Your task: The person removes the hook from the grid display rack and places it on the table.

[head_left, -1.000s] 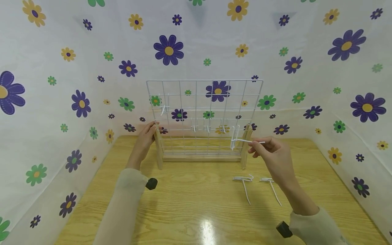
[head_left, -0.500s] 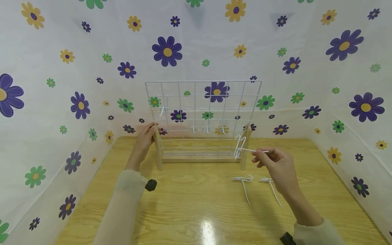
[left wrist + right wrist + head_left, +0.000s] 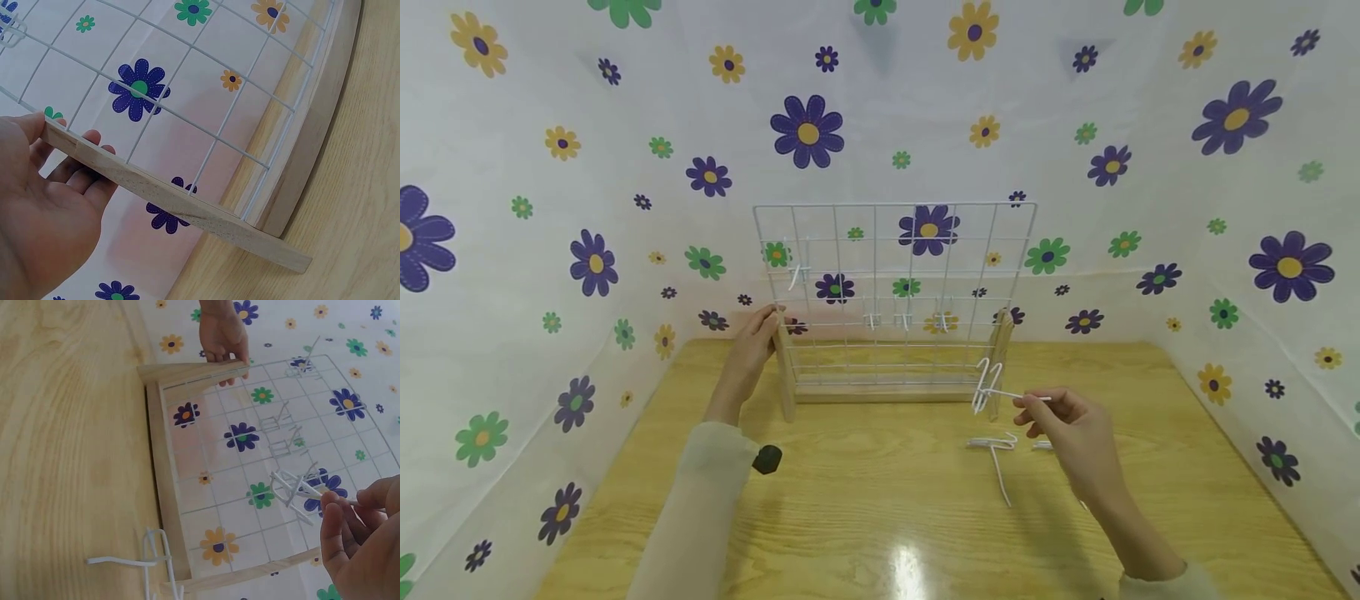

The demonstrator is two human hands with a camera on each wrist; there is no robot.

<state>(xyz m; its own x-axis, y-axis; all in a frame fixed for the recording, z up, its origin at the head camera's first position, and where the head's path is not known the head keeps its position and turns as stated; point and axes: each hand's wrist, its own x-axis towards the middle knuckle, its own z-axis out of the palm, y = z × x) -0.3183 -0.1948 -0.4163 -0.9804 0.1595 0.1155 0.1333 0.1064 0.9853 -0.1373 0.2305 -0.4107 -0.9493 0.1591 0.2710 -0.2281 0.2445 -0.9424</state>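
A white wire grid panel [image 3: 895, 204] stands upright in a wooden base on the table. My left hand [image 3: 747, 358] grips the top of its left wooden post [image 3: 784, 375]; in the left wrist view, thumb and fingers [image 3: 92, 136] lie on either side of that post. Between thumb and fingers, my right hand [image 3: 1078, 442] pinches the long prong of a white wire display hook [image 3: 987, 387]. This hook's two bent ends point up, in front of the panel's lower right corner. In the right wrist view, the held hook [image 3: 290, 487] overlaps the grid, and contact cannot be judged.
One hook [image 3: 797, 273] hangs on the grid's upper left. Three others, including a middle hook [image 3: 903, 321], hang in a lower row. On the table lie a loose hook [image 3: 992, 444] and another hook [image 3: 1042, 446], partly behind my right hand. Flower-printed cloth [image 3: 880, 100] surrounds the table.
My right hand has moved down and slightly right, bringing the pinched hook lower, toward the panel's bottom right corner. The left hand stays on the post. The head view has shifted slightly.
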